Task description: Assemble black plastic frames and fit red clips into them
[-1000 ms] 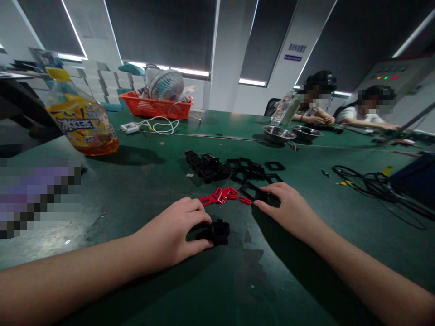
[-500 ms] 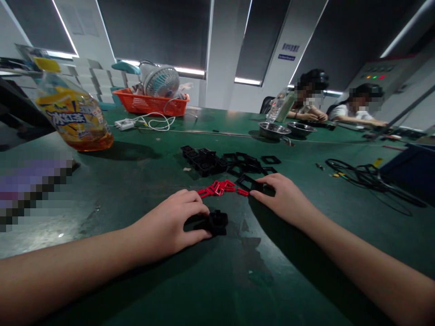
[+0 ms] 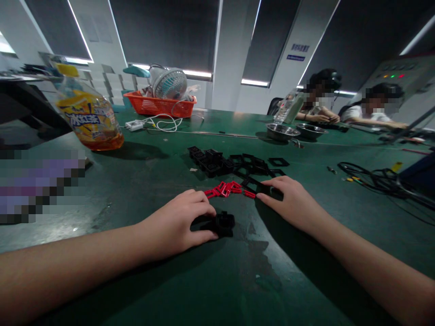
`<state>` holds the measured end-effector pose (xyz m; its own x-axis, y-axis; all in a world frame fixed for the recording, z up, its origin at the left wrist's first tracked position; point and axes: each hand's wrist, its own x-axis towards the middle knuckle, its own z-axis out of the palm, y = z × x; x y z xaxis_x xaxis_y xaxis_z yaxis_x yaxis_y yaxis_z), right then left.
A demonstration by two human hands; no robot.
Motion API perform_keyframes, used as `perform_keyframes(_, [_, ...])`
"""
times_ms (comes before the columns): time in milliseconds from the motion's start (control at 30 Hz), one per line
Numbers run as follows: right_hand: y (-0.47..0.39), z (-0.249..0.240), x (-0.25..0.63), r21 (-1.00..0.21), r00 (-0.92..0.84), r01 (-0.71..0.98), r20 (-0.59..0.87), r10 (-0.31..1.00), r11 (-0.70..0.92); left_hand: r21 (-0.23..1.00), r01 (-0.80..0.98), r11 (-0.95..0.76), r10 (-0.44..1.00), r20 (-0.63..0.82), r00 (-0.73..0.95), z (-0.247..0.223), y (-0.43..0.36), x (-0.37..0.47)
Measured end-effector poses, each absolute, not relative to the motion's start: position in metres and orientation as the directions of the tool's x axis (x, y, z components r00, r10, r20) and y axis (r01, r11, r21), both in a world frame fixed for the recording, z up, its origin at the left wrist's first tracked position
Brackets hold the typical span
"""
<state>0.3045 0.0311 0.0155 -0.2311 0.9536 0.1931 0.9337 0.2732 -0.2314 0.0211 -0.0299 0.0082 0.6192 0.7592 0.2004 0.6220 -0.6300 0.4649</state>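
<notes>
My left hand (image 3: 183, 222) rests on the green table, its thumb and fingers curved around the left side of a small black plastic housing (image 3: 225, 221) with an open top. Behind it lies a loose row of small red plastic frames (image 3: 224, 189). My right hand (image 3: 294, 199) lies at the right end of this row, thumb and fingers apart, with the fingertips at the near right edge of a flat black square frame (image 3: 250, 184). Whether they touch it I cannot tell. Farther back are a cluster of black socket-like blocks (image 3: 211, 163) and several more black frames (image 3: 258, 165).
A tea bottle (image 3: 90, 115) stands at the left, behind a blurred purple object (image 3: 37, 185). At the back are an orange basket (image 3: 163, 106) with a fan, a white cable (image 3: 166, 123) and metal bowls (image 3: 283, 131). Black cables (image 3: 370, 181) lie right. Two people sit at the far right.
The view has turned slightly left, so everything appears shifted to the right. Both hands keep about the same place beside the black housing and the black frame.
</notes>
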Motion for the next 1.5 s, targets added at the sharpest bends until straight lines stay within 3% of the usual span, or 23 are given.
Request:
perform_keyframes(200, [0.031, 0.016, 0.304, -0.252, -0.231, 0.926, 0.207, 0.951, 0.280, 0.437, 0.626, -0.646, 0.749, 0.203, 0.631, 0.008, -0.031, 0.021])
perform_keyframes(367, [0.026, 0.023, 0.302, -0.346, -0.173, 0.907, 0.214, 0.962, 0.240, 0.429, 0.637, -0.640, 0.755, 0.197, 0.626, 0.010, -0.030, 0.022])
perform_keyframes(567, [0.011, 0.026, 0.295, -0.393, -0.410, 0.780, 0.265, 0.872, 0.487, 0.409, 0.629, -0.661, 0.742, 0.233, 0.628, 0.007, -0.030, 0.021])
perform_keyframes(733, [-0.003, 0.024, 0.287, -0.326, -0.562, 0.712, 0.264, 0.784, 0.621, 0.398, 0.626, -0.671, 0.735, 0.243, 0.633, 0.007, -0.030, 0.022])
perform_keyframes(967, [0.000, 0.019, 0.288, -0.270, -0.589, 0.701, 0.303, 0.749, 0.660, 0.398, 0.632, -0.665, 0.741, 0.246, 0.625, 0.007, -0.030, 0.021])
perform_keyframes(1167, [0.002, 0.016, 0.286, -0.171, -0.586, 0.661, 0.492, 0.644, 0.731, 0.423, 0.611, -0.669, 0.736, 0.263, 0.624, 0.008, -0.028, 0.021])
perform_keyframes(1333, [-0.002, 0.023, 0.281, 0.003, -0.539, 0.675, 0.685, 0.490, 0.738, 0.493, 0.570, -0.657, 0.754, 0.430, 0.497, 0.008, -0.025, 0.018])
perform_keyframes(1500, [-0.006, 0.037, 0.267, 0.137, -0.565, 0.634, 0.754, 0.336, 0.761, 0.443, 0.601, -0.665, 0.708, 0.629, 0.321, 0.005, -0.024, 0.015])
